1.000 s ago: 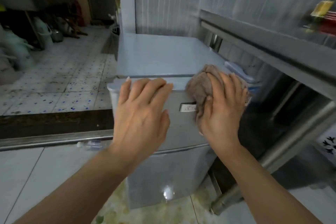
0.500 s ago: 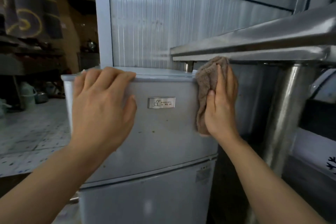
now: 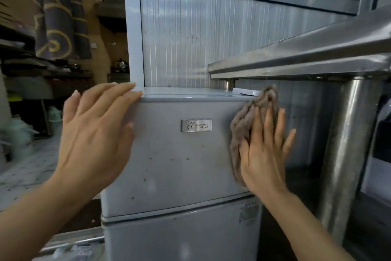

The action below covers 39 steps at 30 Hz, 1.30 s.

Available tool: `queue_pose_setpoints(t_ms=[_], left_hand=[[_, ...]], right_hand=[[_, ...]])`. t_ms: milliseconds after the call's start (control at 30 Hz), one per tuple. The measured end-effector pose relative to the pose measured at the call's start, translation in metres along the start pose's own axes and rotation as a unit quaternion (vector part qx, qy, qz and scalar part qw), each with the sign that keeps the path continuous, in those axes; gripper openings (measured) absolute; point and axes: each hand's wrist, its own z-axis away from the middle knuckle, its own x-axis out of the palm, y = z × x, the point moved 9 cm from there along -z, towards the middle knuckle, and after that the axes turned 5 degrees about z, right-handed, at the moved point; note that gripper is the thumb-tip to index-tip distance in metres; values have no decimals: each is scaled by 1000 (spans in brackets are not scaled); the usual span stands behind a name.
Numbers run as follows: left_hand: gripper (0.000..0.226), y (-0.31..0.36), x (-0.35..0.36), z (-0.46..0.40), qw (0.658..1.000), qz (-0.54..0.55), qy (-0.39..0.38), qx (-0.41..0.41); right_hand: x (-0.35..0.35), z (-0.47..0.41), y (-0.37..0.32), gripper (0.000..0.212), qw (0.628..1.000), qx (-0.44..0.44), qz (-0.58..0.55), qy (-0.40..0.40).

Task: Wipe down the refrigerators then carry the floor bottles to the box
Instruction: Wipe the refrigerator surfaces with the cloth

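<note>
1. Your right hand [image 3: 263,150], fingers straight, had slid the crumpled grey-brown cloth [image 3: 246,125] from the upper right corner down the small grey two-door refrigerator [image 3: 179,161] front.
2. Your left hand [image 3: 95,133] stayed flat and empty on its top left edge.
3. Specks remained mid-door, so wiping looked unfinished; no floor bottles were clearly identifiable.

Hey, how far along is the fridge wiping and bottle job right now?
Nothing looks finished yet: the fridge door shows brown specks. In hand: the right hand presses a cloth flat against the door's right edge, while the left hand braces the top left corner. Left: the rest of the wiping, then the bottles; one bottle lies on the floor at lower left.
</note>
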Motion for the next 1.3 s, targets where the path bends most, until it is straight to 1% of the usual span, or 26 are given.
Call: queue_pose_setpoints(t_ms=[100,167,200,333,400,467,533,567,633,667,733,800,833,900,1000,1100,1200,1300], left_hand=[[56,-18,-5,7,1000,-10,11,-12],[56,-21,-6,8,1000,8,28,-12],[55,-21,-7,7,999,22,38,-17],[55,-22,-10,4,998,42,46,-12],[56,-24,-11,6,998,43,39,-1],[57,-25,-13,8,998,60,31,7],[57,-28,-16,12,996,86,21,13],[56,-31,-16,15,995,96,16,11],[62,-39,-16,21,995,105,2,2],[65,-41,-15,24,994,109,-6,1],[67,-44,-15,26,991,133,-17,2],[69,-48,-16,26,985,167,-23,-20],[69,-51,-15,25,982,182,-26,-38],[70,-55,-12,27,977,200,-41,-63],[71,-53,-14,28,973,214,-60,-54],[68,-62,-28,33,977,197,-49,-59],[64,-77,-38,41,982,168,-36,-80],[61,-89,-40,48,978,173,-25,-112]], right_hand=[[-8,-5,-35,66,997,16,-70,39],[-8,6,-70,68,991,1,-120,57],[-8,13,-92,70,989,-18,-128,65],[-10,30,-178,67,982,-148,-87,78],[-9,33,-186,63,975,-200,-66,73],[-7,31,-164,63,973,-217,-38,74],[-6,24,-120,67,981,-176,-26,81],[-6,20,-95,70,987,-133,-34,81],[-6,14,-56,69,993,-44,-75,76],[-5,15,-49,67,992,-15,-97,79],[-4,17,-58,65,989,20,-118,91],[-3,23,-85,66,989,23,-118,83],[-3,26,-101,67,991,9,-112,80],[-4,32,-139,69,992,-52,-79,79],[-7,40,-195,70,983,-159,-37,79],[-10,37,-203,68,974,-212,-17,73],[-25,19,-206,66,968,-235,-12,90],[-38,0,-243,61,952,-287,-3,106]])
